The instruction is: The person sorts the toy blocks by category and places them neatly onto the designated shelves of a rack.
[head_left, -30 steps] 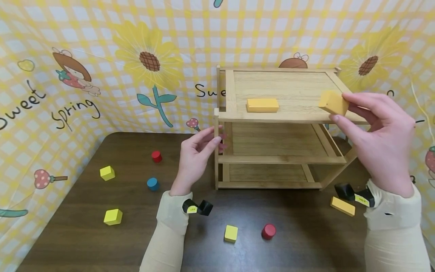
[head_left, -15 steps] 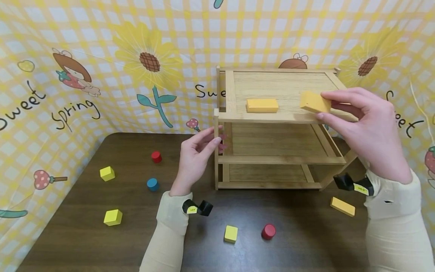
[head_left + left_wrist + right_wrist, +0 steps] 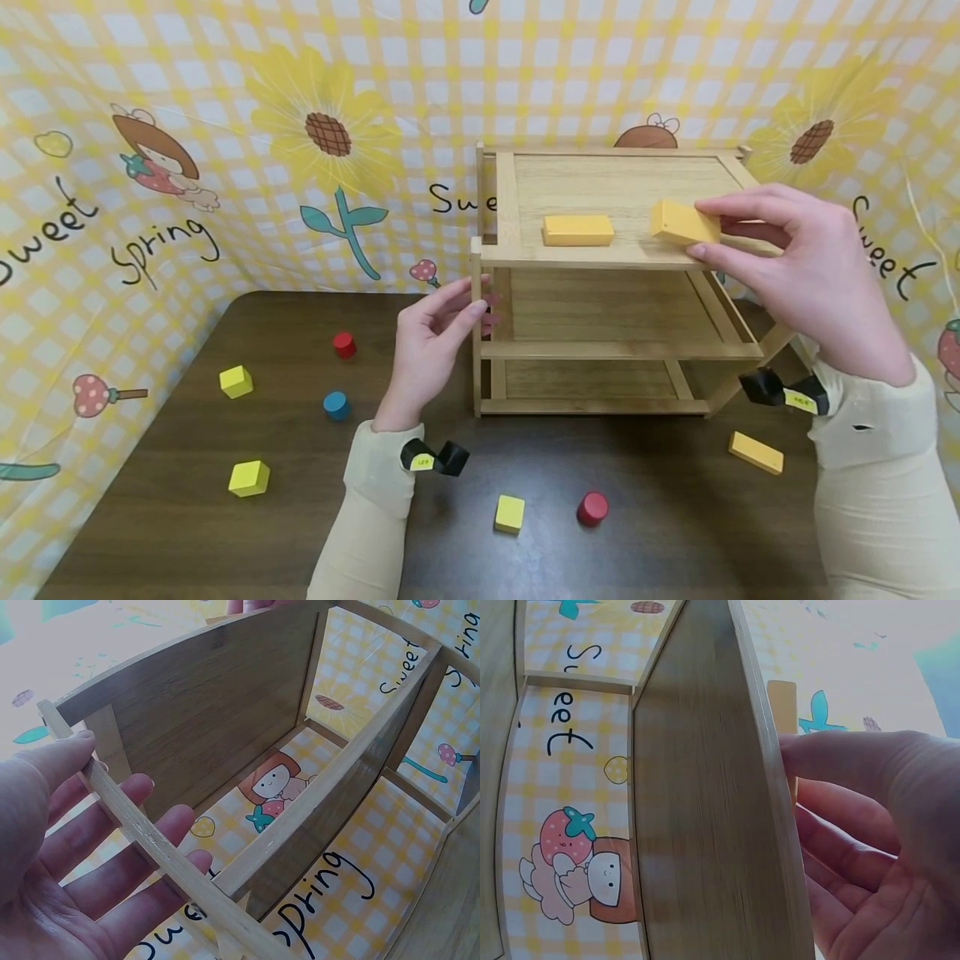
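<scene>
In the head view a three-tier wooden shelf (image 3: pixel 622 352) stands on the dark table. My left hand (image 3: pixel 431 342) holds its front left post; the left wrist view shows the thumb on the post (image 3: pixel 142 832) and the fingers curled behind it. Over the front of the top tier, my right hand (image 3: pixel 795 250) pinches a yellow-orange rectangular block (image 3: pixel 677 222) between thumb and fingers. It is slightly tilted, and I cannot tell if it touches the board. Left of it, a similar block (image 3: pixel 577 230) lies lengthwise on the same tier.
Another rectangular block (image 3: pixel 756 452) lies right of the shelf. Nearer me are a yellow cube (image 3: pixel 509 514) and a red cylinder (image 3: pixel 592 508). On the left lie two yellow cubes (image 3: pixel 249 478), a blue cylinder (image 3: pixel 337 406) and a smaller red cylinder (image 3: pixel 344 345). A checked cloth hangs behind.
My right hand has carried its block leftward over the top tier, towards the block lying there, and the motion has slowed. The left hand keeps its place on the post.
</scene>
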`<state>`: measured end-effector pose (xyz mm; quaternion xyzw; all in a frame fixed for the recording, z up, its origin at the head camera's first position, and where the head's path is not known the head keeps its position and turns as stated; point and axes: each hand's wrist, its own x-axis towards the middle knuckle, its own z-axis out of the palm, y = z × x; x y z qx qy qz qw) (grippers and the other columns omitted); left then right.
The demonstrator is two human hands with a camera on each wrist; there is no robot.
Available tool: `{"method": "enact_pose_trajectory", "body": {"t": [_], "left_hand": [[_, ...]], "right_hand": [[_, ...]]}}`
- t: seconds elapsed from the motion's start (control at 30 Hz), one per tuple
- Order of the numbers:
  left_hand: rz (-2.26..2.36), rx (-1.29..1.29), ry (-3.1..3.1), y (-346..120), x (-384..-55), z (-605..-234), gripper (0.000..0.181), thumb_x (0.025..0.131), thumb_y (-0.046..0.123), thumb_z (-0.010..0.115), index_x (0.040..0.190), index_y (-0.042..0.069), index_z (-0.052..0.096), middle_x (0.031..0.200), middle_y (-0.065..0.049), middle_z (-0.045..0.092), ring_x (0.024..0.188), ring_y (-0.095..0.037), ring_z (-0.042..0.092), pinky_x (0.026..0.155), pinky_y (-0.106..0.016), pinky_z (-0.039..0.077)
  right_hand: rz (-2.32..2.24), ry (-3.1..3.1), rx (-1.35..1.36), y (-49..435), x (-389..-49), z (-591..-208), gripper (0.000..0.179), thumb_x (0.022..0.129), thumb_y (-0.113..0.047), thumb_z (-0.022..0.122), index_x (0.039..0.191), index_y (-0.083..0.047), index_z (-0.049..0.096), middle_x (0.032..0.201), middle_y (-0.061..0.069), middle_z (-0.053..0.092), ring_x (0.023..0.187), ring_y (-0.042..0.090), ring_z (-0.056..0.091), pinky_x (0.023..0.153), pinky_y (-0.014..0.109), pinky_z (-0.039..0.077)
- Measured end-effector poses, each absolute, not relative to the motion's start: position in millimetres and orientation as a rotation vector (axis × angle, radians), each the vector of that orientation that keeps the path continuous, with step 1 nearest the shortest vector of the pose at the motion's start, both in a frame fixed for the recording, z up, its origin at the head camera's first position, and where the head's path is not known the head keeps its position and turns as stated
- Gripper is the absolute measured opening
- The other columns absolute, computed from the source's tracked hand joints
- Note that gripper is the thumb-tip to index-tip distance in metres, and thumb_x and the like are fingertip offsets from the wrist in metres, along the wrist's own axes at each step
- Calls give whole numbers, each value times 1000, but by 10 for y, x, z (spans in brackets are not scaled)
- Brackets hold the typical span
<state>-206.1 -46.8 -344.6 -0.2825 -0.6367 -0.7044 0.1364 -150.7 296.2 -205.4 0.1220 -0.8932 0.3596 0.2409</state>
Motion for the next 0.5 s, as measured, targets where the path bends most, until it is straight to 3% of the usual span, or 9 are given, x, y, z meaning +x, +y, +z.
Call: {"method": "enact_pose_trajectory", "body": {"t": [0.33, 0.5], "left_hand": [[-2045, -840, -1829, -474, -2074, -3458, 31, 100, 3, 65, 131, -2, 66, 119, -24, 69, 92, -36, 73, 85, -42, 59], [-2044, -829, -1836, -475, -2069, -3459, 32, 100, 1, 65, 131, -2, 66, 120, -24, 69, 92, -36, 73, 86, -41, 58]], "right_hand": [[988, -2525, 413, 3017, -1572, -1983, 38, 86, -12, 84, 123, -11, 75, 117, -1, 67, 98, 0, 66, 82, 8, 49], [955, -2583, 453, 3039, -1604, -1943, 36, 88, -13, 83, 123, -11, 75, 118, -1, 66, 96, -1, 66, 78, 9, 50]]}}
